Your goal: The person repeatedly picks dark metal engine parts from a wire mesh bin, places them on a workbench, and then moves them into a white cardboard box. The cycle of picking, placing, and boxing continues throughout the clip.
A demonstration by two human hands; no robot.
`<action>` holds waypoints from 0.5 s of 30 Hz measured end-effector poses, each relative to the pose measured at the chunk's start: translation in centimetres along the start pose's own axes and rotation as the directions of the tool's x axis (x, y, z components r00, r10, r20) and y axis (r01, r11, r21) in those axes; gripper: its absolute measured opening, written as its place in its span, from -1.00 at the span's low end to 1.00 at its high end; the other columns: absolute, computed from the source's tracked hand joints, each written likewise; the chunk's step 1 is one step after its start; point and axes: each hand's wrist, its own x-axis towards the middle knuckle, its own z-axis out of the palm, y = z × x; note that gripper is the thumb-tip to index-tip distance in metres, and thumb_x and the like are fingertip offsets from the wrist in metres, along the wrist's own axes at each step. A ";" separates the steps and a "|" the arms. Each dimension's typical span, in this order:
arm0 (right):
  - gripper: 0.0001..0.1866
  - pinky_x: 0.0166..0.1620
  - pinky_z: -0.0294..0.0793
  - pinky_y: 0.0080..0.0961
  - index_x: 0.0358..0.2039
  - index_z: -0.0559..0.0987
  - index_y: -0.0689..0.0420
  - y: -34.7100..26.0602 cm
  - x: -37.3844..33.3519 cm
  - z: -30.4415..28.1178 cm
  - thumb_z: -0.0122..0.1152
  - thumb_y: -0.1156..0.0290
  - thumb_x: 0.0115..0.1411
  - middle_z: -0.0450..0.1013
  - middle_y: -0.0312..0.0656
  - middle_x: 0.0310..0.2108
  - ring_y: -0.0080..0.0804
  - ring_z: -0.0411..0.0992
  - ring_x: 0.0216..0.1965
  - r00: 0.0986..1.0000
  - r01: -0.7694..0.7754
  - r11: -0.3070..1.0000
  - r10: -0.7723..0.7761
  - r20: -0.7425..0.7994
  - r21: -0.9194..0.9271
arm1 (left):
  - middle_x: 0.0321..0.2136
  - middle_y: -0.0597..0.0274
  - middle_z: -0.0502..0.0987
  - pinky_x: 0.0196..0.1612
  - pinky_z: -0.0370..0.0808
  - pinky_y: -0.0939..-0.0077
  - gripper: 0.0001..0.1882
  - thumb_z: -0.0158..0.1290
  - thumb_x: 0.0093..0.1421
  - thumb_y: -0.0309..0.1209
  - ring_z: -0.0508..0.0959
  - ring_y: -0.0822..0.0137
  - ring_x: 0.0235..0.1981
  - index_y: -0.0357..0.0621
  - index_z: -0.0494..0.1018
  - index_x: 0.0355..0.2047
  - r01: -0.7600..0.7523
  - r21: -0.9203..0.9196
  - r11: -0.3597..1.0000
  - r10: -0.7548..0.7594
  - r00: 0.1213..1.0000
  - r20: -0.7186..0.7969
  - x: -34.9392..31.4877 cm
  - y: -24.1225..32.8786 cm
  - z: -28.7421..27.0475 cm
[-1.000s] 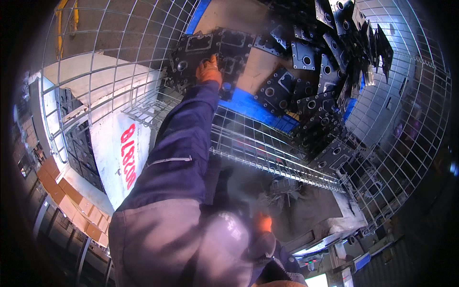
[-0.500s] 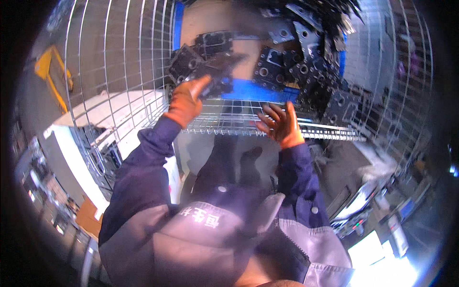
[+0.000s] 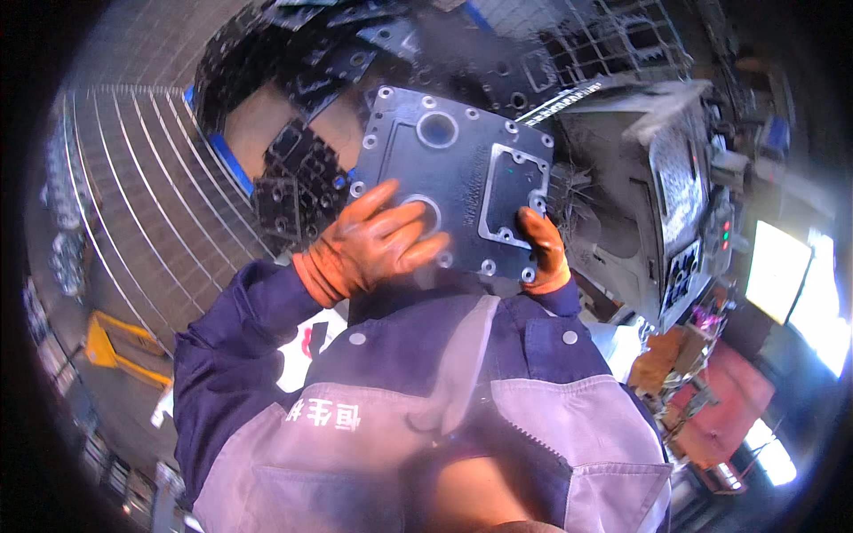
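Observation:
A dark grey metal cover plate [image 3: 453, 169] is held up before my chest, tilted. It has two round holes, a raised rectangular frame and small bolt holes along its edges. My right hand [image 3: 544, 249], in an orange glove, grips its lower right corner, thumb on the face and the other fingers hidden beneath. My left hand [image 3: 369, 244], gloved alike, rests over the plate's lower left part, fingers apart and slightly bent across the lower round hole. Behind, more dark plates [image 3: 298, 164] lie in a wire mesh cage [image 3: 133, 195].
Cardboard [image 3: 253, 129] and a blue strip [image 3: 229, 164] show inside the cage. At right stands a grey, dusty machine [image 3: 613, 195] with small lights. A yellow pallet-jack-like frame [image 3: 111, 342] is on the floor at left, a red panel [image 3: 724, 404] at lower right.
The cover plate has come up out of the cage to my chest. My right hand, empty before, now grips it. My view has swung right, towards the machine.

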 end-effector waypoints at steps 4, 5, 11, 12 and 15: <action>-0.44 0.01 0.57 -0.25 0.20 0.35 0.18 -2.4 -4.6 -2.6 0.19 0.29 0.23 0.49 -0.04 0.01 -0.17 0.54 -0.06 0.988 0.152 0.979 -0.150 -0.025 0.138 | -0.02 0.32 0.53 0.24 0.29 0.09 -0.74 0.07 0.14 -0.31 0.49 0.23 0.09 0.15 0.55 -0.14 0.238 0.224 0.945 -0.222 0.970 -0.095 3.4 1.7 0.5; -0.45 0.00 0.57 -0.26 0.20 0.35 0.18 -2.6 -5.8 -3.2 0.19 0.30 0.23 0.50 -0.04 0.00 -0.18 0.54 -0.07 0.976 0.215 0.966 -0.207 -0.069 0.143 | 0.00 0.21 0.51 0.25 0.27 0.07 -0.64 0.09 0.15 -0.23 0.47 0.15 0.11 0.04 0.50 -0.04 0.285 0.216 0.934 -0.245 0.949 -0.198 4.1 1.1 1.1; -0.53 -0.02 0.57 -0.28 0.14 0.39 0.17 -4.1 -11.7 -9.0 0.17 0.37 0.21 0.51 -0.08 -0.05 -0.23 0.54 -0.08 0.895 0.417 0.904 -0.391 -0.217 0.092 | 0.18 -0.08 0.36 0.14 0.43 0.20 -0.17 0.24 0.08 -0.21 0.46 -0.06 0.10 -0.25 0.17 0.29 0.211 -0.161 0.964 -0.258 0.886 -0.384 12.4 -3.9 11.6; -0.53 -0.02 0.57 -0.28 0.13 0.40 0.17 -4.2 -12.2 -10.1 0.17 0.37 0.21 0.51 -0.09 -0.06 -0.23 0.54 -0.08 0.881 0.426 0.904 -0.406 -0.243 0.038 | 0.18 -0.06 0.36 0.15 0.43 0.23 -0.25 0.19 0.11 -0.30 0.46 -0.03 0.11 -0.24 0.20 0.28 0.218 -0.185 0.958 -0.272 0.894 -0.355 13.8 -3.6 13.6; -0.55 -0.03 0.56 -0.32 0.11 0.41 0.19 -4.7 -13.3 -13.4 0.16 0.39 0.21 0.52 -0.12 -0.09 -0.26 0.54 -0.12 0.774 0.465 0.772 -0.592 -0.226 -0.432 | 0.18 0.01 0.39 0.17 0.43 0.32 -0.41 0.02 0.17 -0.55 0.47 0.05 0.14 -0.21 0.28 0.25 0.132 -0.250 0.959 -0.219 0.905 -0.364 18.3 -1.5 18.1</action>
